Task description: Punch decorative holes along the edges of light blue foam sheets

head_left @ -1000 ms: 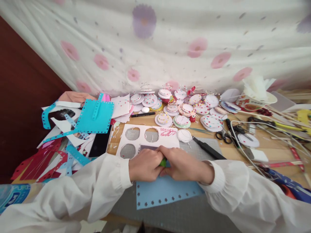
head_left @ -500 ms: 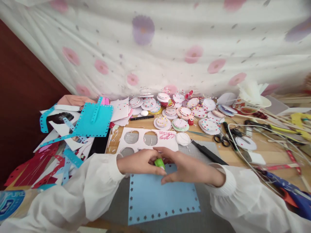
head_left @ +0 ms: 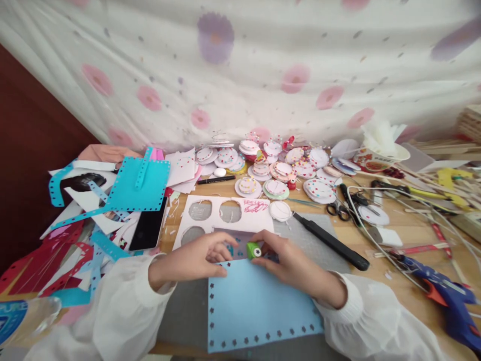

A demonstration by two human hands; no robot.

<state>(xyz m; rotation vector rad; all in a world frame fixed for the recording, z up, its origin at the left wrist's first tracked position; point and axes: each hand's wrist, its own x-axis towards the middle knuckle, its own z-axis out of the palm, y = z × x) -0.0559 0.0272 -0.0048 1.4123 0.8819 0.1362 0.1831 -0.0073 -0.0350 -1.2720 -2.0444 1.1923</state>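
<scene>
A small green craft punch point(head_left: 253, 249) with a white button is pinched between the thumb and fingers of my right hand point(head_left: 289, 255), at the far edge of a blue sheet of paper point(head_left: 259, 303). Flower-shaped holes run along the sheet's left and near edges, with one at its far left corner. My left hand point(head_left: 201, 255) is beside that corner, its fingers apart and holding nothing, the thumb close to the paper. Under the hands and sheet lie a grey cutting mat point(head_left: 180, 311) and a white card with round cutouts point(head_left: 221, 230).
Several stacks of decorated paper discs point(head_left: 274, 165) line the back. A black craft knife point(head_left: 330, 240), scissors point(head_left: 338, 211) and a blue glue gun point(head_left: 447, 296) lie to the right. Left are a phone point(head_left: 148, 228), punched turquoise card point(head_left: 141, 183), red scraps and a bottle point(head_left: 30, 318).
My left hand has moved away from the green punch to the left and opened. The punch is now in my right hand, its white button facing the camera.
</scene>
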